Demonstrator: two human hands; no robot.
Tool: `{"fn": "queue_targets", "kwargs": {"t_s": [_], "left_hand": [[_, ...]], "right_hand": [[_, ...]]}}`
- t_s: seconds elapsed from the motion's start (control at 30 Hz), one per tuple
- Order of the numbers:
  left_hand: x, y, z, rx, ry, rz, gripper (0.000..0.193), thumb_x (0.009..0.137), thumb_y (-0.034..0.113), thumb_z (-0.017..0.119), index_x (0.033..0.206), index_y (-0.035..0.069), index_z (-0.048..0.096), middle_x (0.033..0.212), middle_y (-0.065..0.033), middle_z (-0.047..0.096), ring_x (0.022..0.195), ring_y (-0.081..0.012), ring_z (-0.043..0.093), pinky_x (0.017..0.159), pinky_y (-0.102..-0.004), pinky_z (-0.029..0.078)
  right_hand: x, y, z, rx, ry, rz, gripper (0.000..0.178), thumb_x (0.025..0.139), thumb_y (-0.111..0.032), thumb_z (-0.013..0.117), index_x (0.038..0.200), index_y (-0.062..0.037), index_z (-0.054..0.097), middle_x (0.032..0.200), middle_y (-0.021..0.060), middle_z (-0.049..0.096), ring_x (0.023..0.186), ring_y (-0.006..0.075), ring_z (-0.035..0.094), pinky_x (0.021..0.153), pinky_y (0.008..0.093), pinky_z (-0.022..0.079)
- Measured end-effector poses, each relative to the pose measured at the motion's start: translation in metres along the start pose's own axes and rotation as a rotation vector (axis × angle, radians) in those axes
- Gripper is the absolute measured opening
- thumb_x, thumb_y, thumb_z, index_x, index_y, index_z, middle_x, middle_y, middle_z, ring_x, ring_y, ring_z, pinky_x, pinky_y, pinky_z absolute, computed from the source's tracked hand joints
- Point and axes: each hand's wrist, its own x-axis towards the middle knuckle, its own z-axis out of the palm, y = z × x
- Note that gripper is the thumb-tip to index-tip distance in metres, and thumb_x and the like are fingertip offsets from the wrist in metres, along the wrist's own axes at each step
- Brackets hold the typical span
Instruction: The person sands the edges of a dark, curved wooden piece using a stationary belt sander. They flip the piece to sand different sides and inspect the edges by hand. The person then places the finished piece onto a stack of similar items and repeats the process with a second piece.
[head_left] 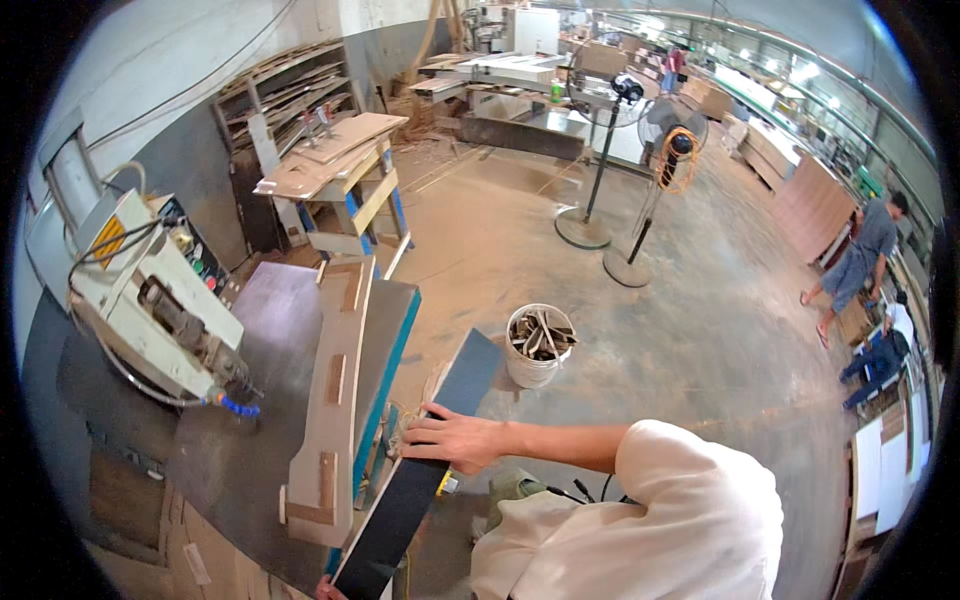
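While our right hand point(455, 438) pressed flat, unclenched, on the dark board point(420, 470), our left hand's point(325, 590) grip stayed unreadable at the frame's edge.

A yellow diamond-shaped warning label point(108, 241) sits on the upper left side of the cream-coloured machine head point(150, 300). Beside it, to the right, stands a dark control panel point(190, 250) with small coloured buttons.

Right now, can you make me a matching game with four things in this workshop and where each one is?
Things:
1. dark board
2. white bucket
3. standing fans
4. right hand

Places:
A. far off on the dusty floor
B. resting on top of the dark board
C. on the floor, full of scrap pieces
D. slanting beside the blue-edged machine table

Pairs: 1-D, 2-C, 3-A, 4-B
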Motion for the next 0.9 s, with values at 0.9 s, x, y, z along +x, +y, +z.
{"fn": "queue_targets", "kwargs": {"t_s": [0.9], "left_hand": [[0.026,0.223,0.205,0.185,-0.803,0.802,0.117,0.072,0.043,0.093,0.159,-0.004,0.030,0.156,-0.0312,0.040,0.146,-0.0446,0.038,0.121,-0.0529,0.032]], "right_hand": [[0.153,0.115,-0.108,1.482,0.396,-0.139,0.104,0.079,-0.017,0.086,0.162,-0.0004,0.026,0.160,0.0099,0.038,0.147,0.0223,0.042,0.122,0.0363,0.032]]}}
